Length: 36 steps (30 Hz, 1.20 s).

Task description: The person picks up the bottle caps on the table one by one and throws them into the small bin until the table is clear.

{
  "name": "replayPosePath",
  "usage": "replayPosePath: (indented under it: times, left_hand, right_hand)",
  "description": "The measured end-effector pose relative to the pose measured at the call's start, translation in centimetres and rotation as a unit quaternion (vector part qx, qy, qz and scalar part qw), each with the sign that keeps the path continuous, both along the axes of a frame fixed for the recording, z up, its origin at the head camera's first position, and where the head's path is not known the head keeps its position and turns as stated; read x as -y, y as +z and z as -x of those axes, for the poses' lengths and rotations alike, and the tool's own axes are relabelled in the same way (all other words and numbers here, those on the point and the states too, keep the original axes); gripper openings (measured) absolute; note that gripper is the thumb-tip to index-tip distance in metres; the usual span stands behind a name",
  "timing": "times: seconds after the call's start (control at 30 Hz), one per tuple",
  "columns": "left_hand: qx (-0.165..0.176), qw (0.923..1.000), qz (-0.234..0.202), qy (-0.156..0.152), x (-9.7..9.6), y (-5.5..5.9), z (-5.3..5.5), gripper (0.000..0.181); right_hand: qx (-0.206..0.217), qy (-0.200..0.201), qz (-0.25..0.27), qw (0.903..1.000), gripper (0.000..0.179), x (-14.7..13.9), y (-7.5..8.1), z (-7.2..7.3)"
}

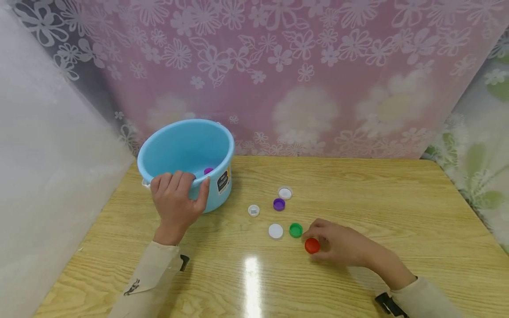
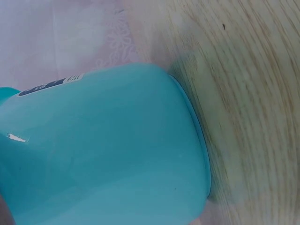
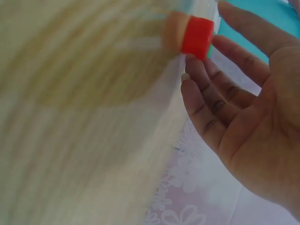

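The red cap (image 1: 312,246) is small, round and bright. It sits on the bench (image 1: 377,194), right of the blue bucket (image 1: 179,145), between the finger and thumb of the right grip (image 1: 343,245). That grip is loosely parted around it; touching is hard to tell. The left grip (image 1: 176,205) holds the bucket's rim.

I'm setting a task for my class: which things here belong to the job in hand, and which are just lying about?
Likely part of the job:
blue bucket, its rim gripped by the left hand
red cap, by the right hand
green cap, purple cap, three white caps
purple item inside the bucket

Likely just surroundings:
floral cloth behind
wooden table, as work surface only
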<state>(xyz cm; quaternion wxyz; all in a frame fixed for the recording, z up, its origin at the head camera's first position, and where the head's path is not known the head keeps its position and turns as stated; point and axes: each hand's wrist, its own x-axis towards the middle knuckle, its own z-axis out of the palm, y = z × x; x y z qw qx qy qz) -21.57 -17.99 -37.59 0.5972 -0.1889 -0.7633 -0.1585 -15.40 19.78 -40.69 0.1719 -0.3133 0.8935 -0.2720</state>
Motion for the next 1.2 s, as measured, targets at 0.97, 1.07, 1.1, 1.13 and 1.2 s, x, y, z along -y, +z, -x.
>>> replayPosePath:
  times: [0.97, 1.07, 1.1, 1.13, 1.2]
  left_hand:
    - [0.01, 0.9999, 0.004, 0.001, 0.1, -0.1, -0.2, 0.038]
    - [0.011, 0.9999, 0.005, 0.002, 0.1, 0.0, -0.2, 0.038]
    - [0.011, 0.9999, 0.005, 0.002, 0.1, 0.0, -0.2, 0.038]
    - [0.011, 0.9999, 0.005, 0.002, 0.1, 0.0, -0.2, 0.038]
    - [0.009, 1.0, 0.004, 0.001, 0.1, 0.0, -0.2, 0.037]
  right_hand:
    - [-0.022, 0.0, 0.023, 0.9995, 0.02, -0.4, -1.2, -0.7]
    - [-0.016, -0.002, 0.025, 0.9996, 0.02, -0.5, -1.2, -0.7]
    - [-0.016, -0.003, 0.026, 0.9995, 0.02, -0.5, -1.2, -0.7]
    - [-0.015, -0.003, 0.026, 0.9995, 0.02, -0.5, -1.1, -0.7]
    - [-0.014, -0.004, 0.027, 0.9995, 0.021, -0.6, -1.0, -0.8]
